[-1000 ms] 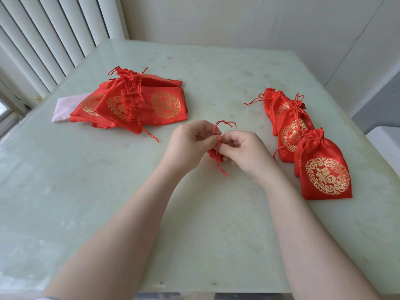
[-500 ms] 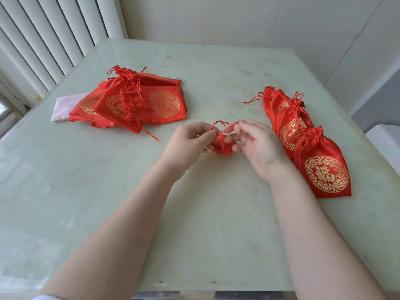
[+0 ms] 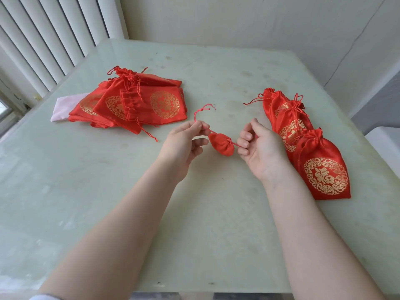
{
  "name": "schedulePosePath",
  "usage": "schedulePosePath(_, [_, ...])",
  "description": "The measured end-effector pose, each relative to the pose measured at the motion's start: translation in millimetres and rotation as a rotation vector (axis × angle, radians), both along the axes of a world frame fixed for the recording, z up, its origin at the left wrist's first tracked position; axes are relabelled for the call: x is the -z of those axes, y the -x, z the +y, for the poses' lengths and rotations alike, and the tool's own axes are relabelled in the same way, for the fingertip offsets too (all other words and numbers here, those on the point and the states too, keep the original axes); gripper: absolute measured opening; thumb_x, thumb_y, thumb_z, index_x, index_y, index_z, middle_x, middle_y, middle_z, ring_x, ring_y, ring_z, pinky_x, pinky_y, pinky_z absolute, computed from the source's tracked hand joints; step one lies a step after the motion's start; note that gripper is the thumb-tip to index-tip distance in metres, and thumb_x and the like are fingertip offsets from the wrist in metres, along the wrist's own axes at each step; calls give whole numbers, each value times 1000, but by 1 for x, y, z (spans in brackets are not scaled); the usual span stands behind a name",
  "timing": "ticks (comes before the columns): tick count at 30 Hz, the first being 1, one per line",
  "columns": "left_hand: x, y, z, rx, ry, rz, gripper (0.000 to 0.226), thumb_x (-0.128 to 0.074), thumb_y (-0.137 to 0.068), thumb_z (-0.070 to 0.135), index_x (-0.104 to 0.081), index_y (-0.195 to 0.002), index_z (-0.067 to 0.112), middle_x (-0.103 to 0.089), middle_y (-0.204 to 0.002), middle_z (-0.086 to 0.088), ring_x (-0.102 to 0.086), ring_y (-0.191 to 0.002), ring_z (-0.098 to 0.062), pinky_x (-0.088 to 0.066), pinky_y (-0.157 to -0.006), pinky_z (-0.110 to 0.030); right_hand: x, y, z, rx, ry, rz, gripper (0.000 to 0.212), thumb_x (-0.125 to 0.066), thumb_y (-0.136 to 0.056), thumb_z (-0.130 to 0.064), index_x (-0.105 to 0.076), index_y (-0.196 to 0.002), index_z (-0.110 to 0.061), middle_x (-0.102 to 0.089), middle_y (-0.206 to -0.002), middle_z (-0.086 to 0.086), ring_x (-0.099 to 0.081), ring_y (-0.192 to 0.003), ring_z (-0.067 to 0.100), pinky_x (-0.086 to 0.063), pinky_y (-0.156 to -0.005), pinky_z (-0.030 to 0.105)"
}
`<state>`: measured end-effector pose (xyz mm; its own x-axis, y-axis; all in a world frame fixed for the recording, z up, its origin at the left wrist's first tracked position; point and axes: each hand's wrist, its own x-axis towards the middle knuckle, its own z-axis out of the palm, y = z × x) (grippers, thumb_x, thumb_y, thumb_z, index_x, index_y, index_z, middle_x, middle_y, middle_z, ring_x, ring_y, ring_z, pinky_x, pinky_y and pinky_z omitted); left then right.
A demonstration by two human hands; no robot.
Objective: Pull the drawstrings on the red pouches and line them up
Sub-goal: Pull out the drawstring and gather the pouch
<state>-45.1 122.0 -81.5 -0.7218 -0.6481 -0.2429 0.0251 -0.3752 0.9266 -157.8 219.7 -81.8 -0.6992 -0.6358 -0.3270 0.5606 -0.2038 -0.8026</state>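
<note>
A small red pouch [image 3: 221,144] hangs between my hands above the table's middle, its mouth gathered tight. My left hand [image 3: 184,141] pinches one red drawstring, whose knotted end [image 3: 203,109] curls up above the fingers. My right hand [image 3: 258,146] pinches the other drawstring at the pouch's right side. A loose pile of flat red pouches [image 3: 138,100] with gold emblems lies at the back left. A row of closed pouches [image 3: 303,137] runs along the right, just beyond my right hand.
The pale green table [image 3: 108,191] has its front edge near my forearms. A pink cloth [image 3: 65,106] sticks out from under the left pile. Vertical blinds [image 3: 43,40] stand at the left, a white wall behind, and a white object [image 3: 387,144] at the far right.
My hands have moved apart, pulling the two drawstrings sideways. The pouch, bunched between my fingers before, is now cinched and hanging in plain view between them.
</note>
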Motion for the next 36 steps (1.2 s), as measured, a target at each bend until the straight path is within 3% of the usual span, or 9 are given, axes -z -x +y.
schedulePosePath(6, [-6,-1,-2,78,-241,212,24,-37,-98,15,-52,-80,16,-58,-61,6,-51,-51,-7,-42,-49,-15,4,-8,2,-138,-285,657,18,-51,-93,-11,-64,-80,-13,-43,-44,-14,-36,-44,1,-29,-45,12])
schedulePosePath(10, [-6,-1,-2,58,-174,211,23,-37,-98,13,-54,-82,12,-40,-51,7,-43,-47,-7,-41,-51,-15,4,-8,3,-197,-244,783,10,-61,-85,-1,-66,-83,-10,-57,-53,-9,-47,-46,-2,-36,-49,11])
schedulePosePath(14, [-10,-3,2,67,-30,236,19,-44,-96,16,-62,-90,16,-55,-62,9,-41,-49,-4,-37,-49,-13,9,-13,1,-305,-277,900,7,-64,-81,1,-67,-79,-4,-61,-65,16,-51,-57,22,-43,-58,30])
schedulePosePath(18, [-13,-3,6,69,46,146,14,-52,-93,20,-61,-103,21,-65,-93,7,-35,-48,-6,-34,-47,-13,4,-17,0,-234,-198,768,14,-58,-87,-3,-62,-74,-9,-56,-57,7,-46,-47,13,-39,-49,23])
schedulePosePath(23, [-5,-2,10,199,247,-35,5,-57,-90,15,-60,-87,16,-56,-65,5,-42,-50,-5,-32,-54,-20,-2,-16,1,-161,-52,526,21,-49,-92,-5,-54,-74,-14,-49,-60,-1,-41,-45,6,-29,-44,16])
schedulePosePath(26, [-3,-2,13,213,390,-38,4,-61,-88,13,-60,-83,13,-60,-71,-1,-44,-49,-3,-31,-50,-16,-2,-17,1,-160,-32,491,22,-50,-92,-6,-55,-72,-15,-48,-57,-3,-42,-46,5,-31,-46,17])
schedulePosePath(30, [-1,0,14,157,575,-84,18,-60,-89,12,-58,-71,14,-54,-57,10,-41,-42,0,-31,-46,-11,-2,-17,0,-140,-83,537,20,-52,-90,-4,-58,-74,-14,-49,-56,-3,-43,-46,5,-33,-50,20])
schedulePosePath(33, [-2,0,13,168,428,-45,22,-52,-92,8,-54,-71,14,-52,-51,12,-39,-45,-4,-29,-46,-14,0,-15,1,-130,-120,580,22,-49,-91,-1,-63,-78,-13,-50,-58,-2,-44,-48,6,-36,-51,19])
schedulePosePath(36, [-4,1,13,172,132,12,24,-47,-92,10,-53,-70,15,-57,-63,5,-42,-50,-9,-33,-53,-20,-1,-11,2,-115,-108,534,30,-40,-92,4,-65,-86,-12,-51,-65,1,-49,-51,8,-40,-52,19])
